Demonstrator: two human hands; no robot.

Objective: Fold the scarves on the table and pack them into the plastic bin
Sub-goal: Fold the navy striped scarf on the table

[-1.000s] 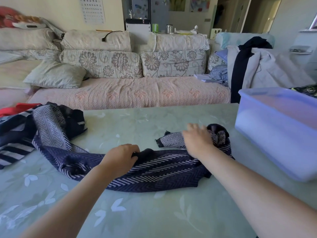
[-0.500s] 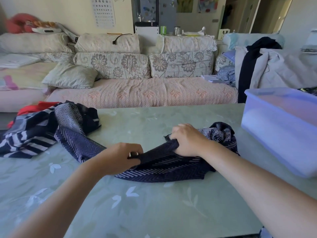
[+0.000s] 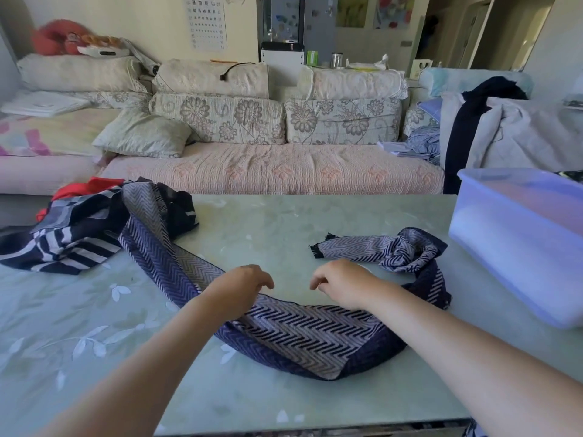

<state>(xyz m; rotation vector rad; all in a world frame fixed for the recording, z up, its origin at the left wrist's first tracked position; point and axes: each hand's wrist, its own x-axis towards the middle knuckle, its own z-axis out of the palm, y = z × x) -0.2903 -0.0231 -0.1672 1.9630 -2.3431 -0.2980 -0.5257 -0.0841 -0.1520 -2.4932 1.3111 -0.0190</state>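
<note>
Two grips, left grip [image 3: 243, 287] and right grip [image 3: 342, 285], are held loosely curled over the herringbone scarf [image 3: 303, 335] looped across the desk [image 3: 284, 222] toward its near edge, probably to flatten it for folding; whether cloth is pinched cannot be told.

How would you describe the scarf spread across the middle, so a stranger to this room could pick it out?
Find the pale green table in front of the sofa, with the plastic bin at its right edge. The herringbone scarf curves in a long U across the table's middle. Unlike the broad-striped scarf heaped at the far left, its pattern is fine navy-and-grey zigzags.
</note>
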